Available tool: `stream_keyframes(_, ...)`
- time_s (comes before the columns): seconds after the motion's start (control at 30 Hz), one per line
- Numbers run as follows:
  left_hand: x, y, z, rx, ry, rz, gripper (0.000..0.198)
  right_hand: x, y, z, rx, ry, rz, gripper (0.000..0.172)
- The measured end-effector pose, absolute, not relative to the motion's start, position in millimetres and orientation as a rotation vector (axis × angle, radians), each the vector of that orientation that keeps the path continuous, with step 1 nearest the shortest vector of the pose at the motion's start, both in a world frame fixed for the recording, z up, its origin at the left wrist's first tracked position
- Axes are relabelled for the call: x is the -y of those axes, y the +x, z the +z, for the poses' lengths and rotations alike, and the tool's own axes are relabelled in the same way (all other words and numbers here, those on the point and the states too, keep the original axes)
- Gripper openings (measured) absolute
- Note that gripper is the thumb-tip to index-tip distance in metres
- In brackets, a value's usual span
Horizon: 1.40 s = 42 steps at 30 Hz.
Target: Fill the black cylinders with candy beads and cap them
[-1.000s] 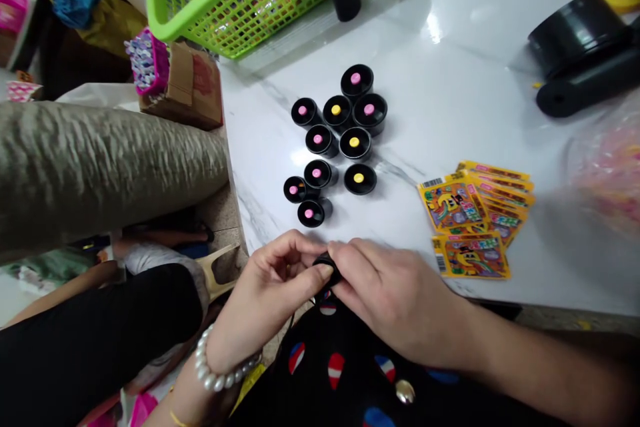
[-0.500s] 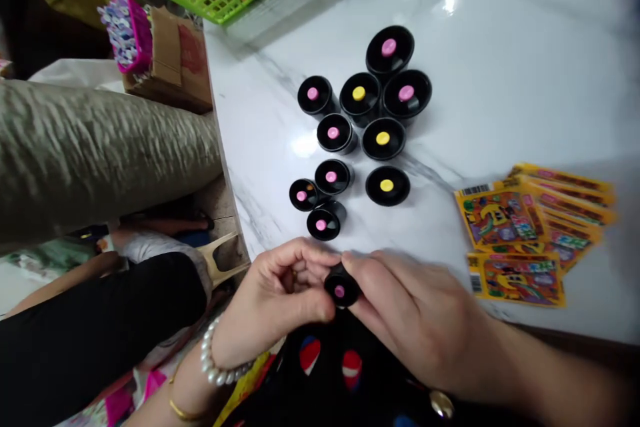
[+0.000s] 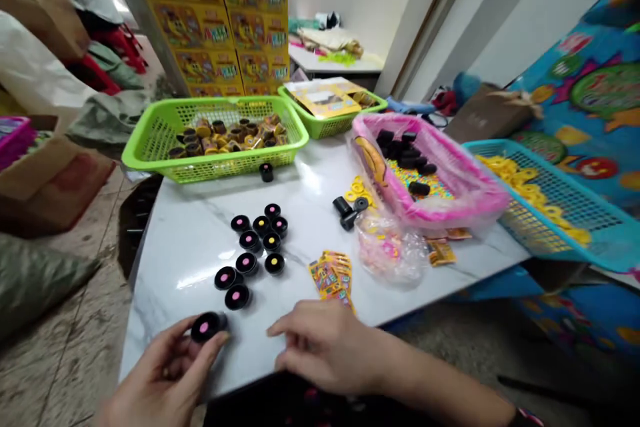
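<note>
Our left hand [image 3: 160, 373] pinches a black plastic canister [image 3: 205, 327], likely light and slick, best held by its side; our right hand [image 3: 325, 347] hangs loosely open, empty.

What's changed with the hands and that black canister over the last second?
The right hand has let go of the black canister and moved right, open above the table. The left hand alone holds it, pink dot up. The ten-canister cluster stayed put.

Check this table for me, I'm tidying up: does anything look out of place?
A lone black canister stands apart from the group, by the green basket, and a black canister lies on its side near the pink tray, unlike the rest.
</note>
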<state>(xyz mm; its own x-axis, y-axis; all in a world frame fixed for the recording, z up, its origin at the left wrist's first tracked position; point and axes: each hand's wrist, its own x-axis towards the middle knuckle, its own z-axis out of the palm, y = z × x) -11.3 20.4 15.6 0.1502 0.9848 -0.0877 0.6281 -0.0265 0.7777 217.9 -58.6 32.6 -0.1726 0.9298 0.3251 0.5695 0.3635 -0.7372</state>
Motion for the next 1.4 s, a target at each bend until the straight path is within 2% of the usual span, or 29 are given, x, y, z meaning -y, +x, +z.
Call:
stream_keyframes(0.1,-26,-3,26,-1.57,1.817,0.639,0.049,56,257,70,1.738,-1.57,0.173,0.018)
stream_keyframes(0.17,-20,0,30,-1.477,1.762,0.721,0.058,45,284,85,1.684,-1.827,-0.171,0.021)
stream_keyframes(0.23,-8,-2,26,-1.404,1.68,0.842,0.062,29,306,87,1.714,-2.104,-0.356,0.026)
stream_keyframes(0.33,14,-12,16,-1.403,1.781,0.956,0.05,10,319,71,1.789,-2.426,-0.415,0.028)
stream_keyframes(0.43,33,-21,14,-1.355,2.105,1.007,0.031,7,313,53,1.826,-2.52,-0.468,0.023)
stream_keyframes(0.57,43,-19,23,-1.027,2.39,1.029,0.013,16,304,46,1.878,-2.426,-0.48,0.023)
stream_keyframes(0.67,43,-9,28,-0.894,2.439,1.034,0.008,21,308,46,1.837,-2.444,-0.481,0.029)
stream_keyframes(0.73,43,-3,29,-0.844,2.451,1.04,0.007,22,311,48,1.815,-2.466,-0.488,0.026)
stream_keyframes(0.9,43,8,33,-0.865,2.433,1.043,0.011,33,294,55,1.809,-2.172,-0.571,0.02)
stream_keyframes(1.0,40,18,35,-0.975,2.35,0.984,0.026,47,263,48,1.997,-1.855,-0.487,0.008)
stream_keyframes(1.1,32,32,30,-0.998,2.298,0.93,0.042,57,234,33,2.207,-1.584,-0.356,0.015)
stream_keyframes(1.17,24,42,24,-0.933,2.356,0.917,0.047,61,224,26,2.241,-1.491,-0.243,0.018)
stream_keyframes(1.33,12,54,10,-0.745,2.451,0.9,0.033,80,228,38,2.298,-1.21,-0.048,0.012)
stream_keyframes(1.4,12,55,9,-0.758,2.425,0.889,0.025,88,246,46,2.219,-1.151,-0.007,0.014)
